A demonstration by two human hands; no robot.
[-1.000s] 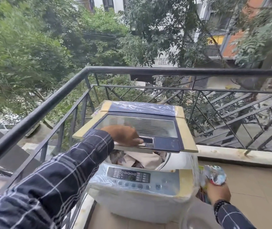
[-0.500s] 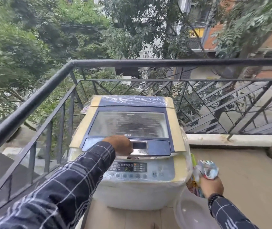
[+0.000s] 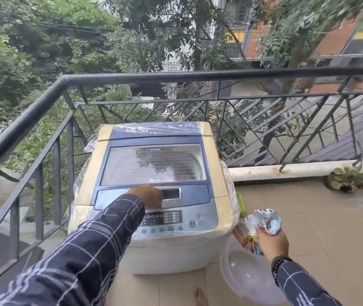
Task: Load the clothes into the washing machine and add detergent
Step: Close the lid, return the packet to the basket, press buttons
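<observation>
A top-loading washing machine [image 3: 152,244], yellowed white and wrapped in clear plastic, stands in the balcony corner. Its blue-framed lid [image 3: 154,164] with a glass window lies flat and closed; the clothes inside are hidden. My left hand [image 3: 148,195] rests on the lid's front handle, fingers curled down over it. The control panel [image 3: 165,219] sits just below that hand. To the right of the machine, my right hand [image 3: 271,241] grips a crumpled colourful detergent packet [image 3: 264,221] at about panel height.
A black metal railing [image 3: 176,77] runs behind and to the left of the machine. A clear plastic tub [image 3: 246,277] sits on the tiled floor by the machine's right front corner. Potted plants [image 3: 350,180] stand at the far right. My bare toes [image 3: 199,295] show at the bottom.
The lid was raised with clothes visible in the drum; my left hand has lowered it and it now lies closed. My right hand keeps holding the packet.
</observation>
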